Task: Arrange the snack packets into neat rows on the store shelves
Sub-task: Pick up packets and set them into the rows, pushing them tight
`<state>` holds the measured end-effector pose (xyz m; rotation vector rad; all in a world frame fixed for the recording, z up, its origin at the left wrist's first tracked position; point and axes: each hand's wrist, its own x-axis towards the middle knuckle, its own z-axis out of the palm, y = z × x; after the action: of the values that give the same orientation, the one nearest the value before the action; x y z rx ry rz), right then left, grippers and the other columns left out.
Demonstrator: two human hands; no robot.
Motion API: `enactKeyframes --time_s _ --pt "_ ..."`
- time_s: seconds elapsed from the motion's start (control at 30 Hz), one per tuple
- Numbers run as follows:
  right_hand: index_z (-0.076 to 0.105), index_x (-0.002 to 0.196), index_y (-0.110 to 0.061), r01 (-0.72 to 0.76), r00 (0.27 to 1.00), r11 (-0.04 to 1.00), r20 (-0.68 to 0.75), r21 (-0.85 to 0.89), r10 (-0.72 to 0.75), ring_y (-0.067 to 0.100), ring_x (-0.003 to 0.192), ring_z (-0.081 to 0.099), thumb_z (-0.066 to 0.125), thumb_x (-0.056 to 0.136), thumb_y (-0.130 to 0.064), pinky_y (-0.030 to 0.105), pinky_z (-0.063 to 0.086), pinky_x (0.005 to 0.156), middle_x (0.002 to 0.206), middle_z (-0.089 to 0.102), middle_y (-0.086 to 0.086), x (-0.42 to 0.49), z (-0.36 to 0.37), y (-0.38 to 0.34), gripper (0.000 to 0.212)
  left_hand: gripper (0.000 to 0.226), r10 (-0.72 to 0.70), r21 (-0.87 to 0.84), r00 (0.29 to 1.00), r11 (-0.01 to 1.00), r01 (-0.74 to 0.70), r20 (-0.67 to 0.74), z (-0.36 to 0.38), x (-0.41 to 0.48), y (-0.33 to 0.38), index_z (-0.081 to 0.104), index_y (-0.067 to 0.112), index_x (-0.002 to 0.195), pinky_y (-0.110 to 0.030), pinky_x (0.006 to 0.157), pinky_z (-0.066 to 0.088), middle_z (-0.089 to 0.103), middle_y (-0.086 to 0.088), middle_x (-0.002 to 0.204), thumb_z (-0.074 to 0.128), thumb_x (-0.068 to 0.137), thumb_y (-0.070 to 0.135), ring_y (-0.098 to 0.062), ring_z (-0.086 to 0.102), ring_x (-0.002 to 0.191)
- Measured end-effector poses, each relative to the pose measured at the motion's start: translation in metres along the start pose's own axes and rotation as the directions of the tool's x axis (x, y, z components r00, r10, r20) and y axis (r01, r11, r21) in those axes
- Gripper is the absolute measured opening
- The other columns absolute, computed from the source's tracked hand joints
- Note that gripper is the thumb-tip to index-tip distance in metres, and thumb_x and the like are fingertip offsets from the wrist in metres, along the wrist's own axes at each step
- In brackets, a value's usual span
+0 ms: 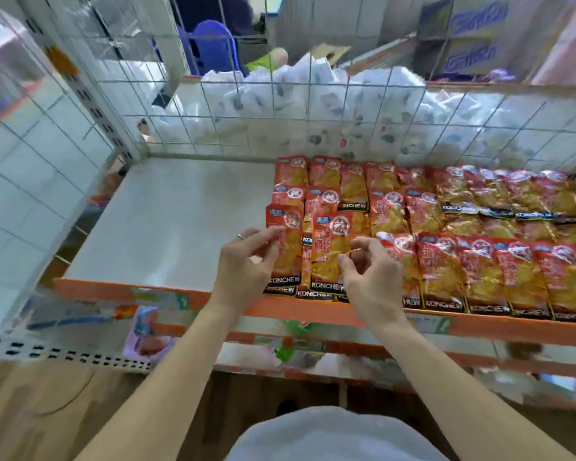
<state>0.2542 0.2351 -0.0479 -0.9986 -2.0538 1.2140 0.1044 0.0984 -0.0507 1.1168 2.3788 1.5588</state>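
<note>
- Head view: a white shelf (180, 221) with an orange front edge (147, 292) carries red and yellow snack packets (463, 227) marked KONCHEW. They lie flat in overlapping rows from about the middle of the shelf to its right end
- One row of packets lies along the orange edge, and more rows run behind it up to the wire grid (280, 104) at the back of the shelf
- The left hand (246, 264), with a ring (240, 237) on one finger, has its fingers curled and pinches the left edge of the leftmost packet (288, 247) in the front row
- The right hand (371, 277) is just beside it, thumb and forefinger nipped on the right edge of the next packet (330, 257), which lies partly over its neighbours
- The two hands are close together but not touching, and both forearms reach in from below over the shelf's front edge
- Behind the wire grid sits a heap of white bags (313, 104), blurred
- Under the orange edge a lower shelf (346, 347) shows, holding coloured packs too blurred to tell apart
</note>
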Motion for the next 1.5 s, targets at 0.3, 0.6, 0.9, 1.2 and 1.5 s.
enactKeyframes --time_s 0.3,0.6,0.9,1.2,1.5 --pt "0.056 0.096 -0.013 0.187 0.978 0.936 -0.033 -0.297 -0.206 0.013 0.069 0.051 0.07 0.088 -0.016 0.027 0.046 0.073 0.074 0.053 -0.004 -0.005 0.01 0.015 0.017 0.025 0.132 0.243 0.974 0.954 -0.175 0.186 -0.006 0.002 -0.021 0.069 0.015 0.116 -0.042 0.079 0.052 0.067 0.004 0.096 0.06 0.093 0.017 -0.013 0.054 0.082" --pt "0.057 0.095 -0.015 0.245 0.959 0.809 0.009 -0.534 -0.285 0.013 0.089 0.04 0.069 0.085 -0.03 0.035 0.041 0.082 0.092 0.055 -0.003 0.001 0.013 0.022 0.022 0.025 0.041 0.414 0.969 0.899 -0.142 0.242 -0.006 0.001 -0.027 0.059 0.018 0.115 -0.034 0.082 0.031 0.068 -0.003 0.11 0.044 0.095 0.015 -0.025 0.062 0.097" --pt "0.059 0.119 -0.018 0.499 0.865 0.686 0.257 -0.529 -0.431 0.02 0.12 0.046 0.053 0.082 -0.047 0.035 0.025 0.091 0.125 0.056 -0.003 0.006 0.009 0.025 0.047 0.039 -0.022 0.458 0.987 0.888 -0.054 0.159 -0.005 0.001 -0.027 0.054 0.02 0.121 -0.035 0.088 0.034 0.045 -0.005 0.117 0.048 0.088 0.04 -0.023 0.044 0.109" --pt "0.053 0.137 -0.029 0.505 0.862 0.632 0.385 -0.588 -0.33 0.015 0.142 0.036 0.04 0.086 -0.061 0.054 0.019 0.11 0.15 0.046 -0.007 0.008 0.011 0.026 0.062 0.054 0.089 0.545 0.918 0.781 -0.306 0.388 -0.005 0.0 -0.033 0.055 0.037 0.135 -0.042 0.102 0.032 0.044 0.007 0.143 0.054 0.084 0.055 -0.019 0.036 0.13" --pt "0.053 0.138 -0.031 0.515 0.857 0.601 0.387 -0.611 -0.341 0.017 0.138 0.04 0.043 0.086 -0.065 0.052 0.02 0.107 0.149 0.047 -0.006 0.006 0.013 0.027 0.062 0.05 0.102 0.538 0.911 0.779 -0.323 0.399 -0.002 0.0 -0.035 0.059 0.037 0.13 -0.042 0.1 0.034 0.046 0.006 0.141 0.054 0.085 0.059 -0.02 0.038 0.13"
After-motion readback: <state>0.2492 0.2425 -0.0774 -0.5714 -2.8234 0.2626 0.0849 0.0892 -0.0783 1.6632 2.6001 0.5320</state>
